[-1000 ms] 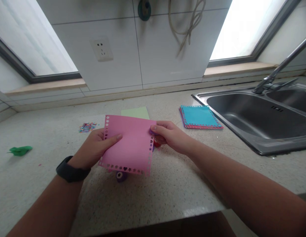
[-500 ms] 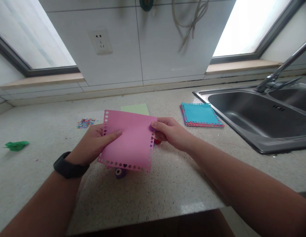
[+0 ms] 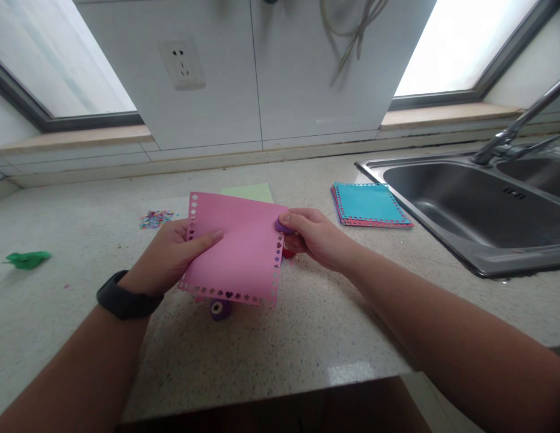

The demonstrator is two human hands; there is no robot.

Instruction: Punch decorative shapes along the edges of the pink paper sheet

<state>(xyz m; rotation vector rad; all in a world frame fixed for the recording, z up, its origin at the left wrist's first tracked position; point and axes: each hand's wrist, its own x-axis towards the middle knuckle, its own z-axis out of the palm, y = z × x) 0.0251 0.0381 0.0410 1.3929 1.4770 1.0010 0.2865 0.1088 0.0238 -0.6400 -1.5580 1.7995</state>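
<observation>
A pink sheet of paper (image 3: 243,246), with shapes punched along its left, bottom and part of its right edge, is held above the counter. My left hand (image 3: 171,252) grips its left side, thumb on top. At the right edge, near the upper corner, my right hand (image 3: 313,234) pinches a small purple craft punch (image 3: 284,226) that sits over the paper's border. A red punch (image 3: 288,251) shows partly below that hand. Beneath the sheet's lower edge another purple punch (image 3: 220,309), with a star on its white top, rests on the counter.
Behind the pink sheet lies pale green paper (image 3: 250,192). A heap of colourful paper bits (image 3: 157,219) is to the left, a green crumpled item (image 3: 29,260) farther left. Right of centre sits a stack of punched sheets, blue on top (image 3: 370,202), beside a steel sink (image 3: 446,198).
The view has tilted down slightly, so the wall sits higher in the picture. Both hands keep their hold, and the purple punch stays at about the same place on the right edge.
</observation>
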